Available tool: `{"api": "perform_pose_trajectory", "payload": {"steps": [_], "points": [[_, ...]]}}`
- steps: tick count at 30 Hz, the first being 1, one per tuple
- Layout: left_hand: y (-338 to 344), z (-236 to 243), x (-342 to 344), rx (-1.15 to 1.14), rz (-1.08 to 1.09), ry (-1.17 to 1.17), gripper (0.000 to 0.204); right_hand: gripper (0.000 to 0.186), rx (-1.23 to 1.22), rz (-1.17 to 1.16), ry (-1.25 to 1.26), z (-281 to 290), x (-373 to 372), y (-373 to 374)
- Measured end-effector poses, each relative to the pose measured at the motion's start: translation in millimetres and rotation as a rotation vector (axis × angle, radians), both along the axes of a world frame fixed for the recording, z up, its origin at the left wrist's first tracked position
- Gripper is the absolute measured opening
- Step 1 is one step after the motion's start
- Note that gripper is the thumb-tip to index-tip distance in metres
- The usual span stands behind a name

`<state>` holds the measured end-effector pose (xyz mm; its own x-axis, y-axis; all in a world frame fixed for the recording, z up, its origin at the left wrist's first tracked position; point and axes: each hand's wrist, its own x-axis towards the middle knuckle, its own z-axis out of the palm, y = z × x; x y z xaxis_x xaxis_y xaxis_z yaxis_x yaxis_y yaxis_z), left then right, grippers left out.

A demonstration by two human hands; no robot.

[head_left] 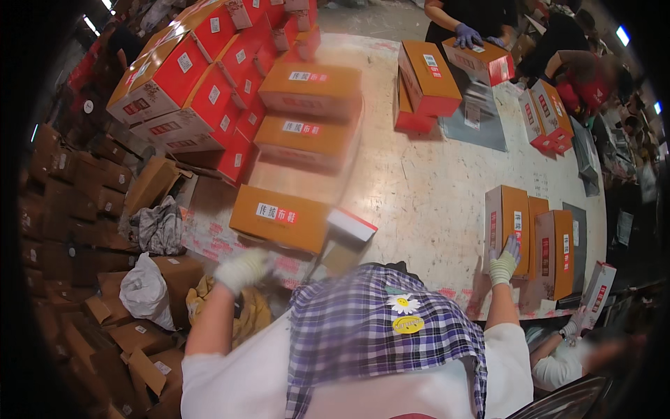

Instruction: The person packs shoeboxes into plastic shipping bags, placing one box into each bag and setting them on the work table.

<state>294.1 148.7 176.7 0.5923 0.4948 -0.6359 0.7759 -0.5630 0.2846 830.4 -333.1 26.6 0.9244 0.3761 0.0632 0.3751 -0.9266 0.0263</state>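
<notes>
My right hand (504,261), in a pale glove with lilac fingertips, rests with outstretched fingers against the near side of an orange-topped shoe box (515,216). That box leans beside another orange-topped box (554,255) on the right of the table. My left hand (243,269), gloved in white, is smeared by motion, so its fingers cannot be made out. It hovers near the table's front left edge, just below a shoe box (279,218) lying flat. A small white and red carton piece (352,225) pokes out beside that box.
Stacked red-sided boxes (202,91) rise at the far left of the table (412,188). Two blurred boxes (304,140) lie nearer. Brown cartons (77,188) and a white bag (146,290) crowd the left floor. Across the table, a co-worker's gloved hand (466,35) touches a box.
</notes>
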Motion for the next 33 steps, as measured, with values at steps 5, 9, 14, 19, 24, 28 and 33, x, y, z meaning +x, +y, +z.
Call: {"api": "perform_pose_trajectory", "payload": {"steps": [5,9,14,19,24,28,33], "points": [[134.7,-3.1,189.1,0.753,-0.224,-0.664,0.068,0.093,0.098,-0.059,0.06,10.7,-25.1,27.1],[202.8,-22.3,269.6,0.781,0.024,-0.453,0.071,0.088,0.363,0.12,0.067,20.2,-77.9,22.4],[191.0,-52.6,309.5,0.679,0.123,-0.659,0.056,0.055,0.518,0.251,0.045,5.3,-139.4,13.7],[194.7,-33.4,263.8,0.572,0.111,-0.811,0.036,0.037,0.615,0.274,0.303,6.8,-173.3,37.8],[152.4,21.9,271.4,0.752,-0.128,-1.279,0.032,0.038,0.92,0.121,0.744,41.4,-171.9,110.7],[48.0,75.9,207.0,0.648,-0.555,-1.41,0.03,0.055,1.369,0.013,1.625,106.7,-195.8,189.8],[-51.8,85.1,196.2,0.439,-0.781,-1.578,0.03,0.084,1.492,0.336,1.727,132.3,-193.2,236.9]]}}
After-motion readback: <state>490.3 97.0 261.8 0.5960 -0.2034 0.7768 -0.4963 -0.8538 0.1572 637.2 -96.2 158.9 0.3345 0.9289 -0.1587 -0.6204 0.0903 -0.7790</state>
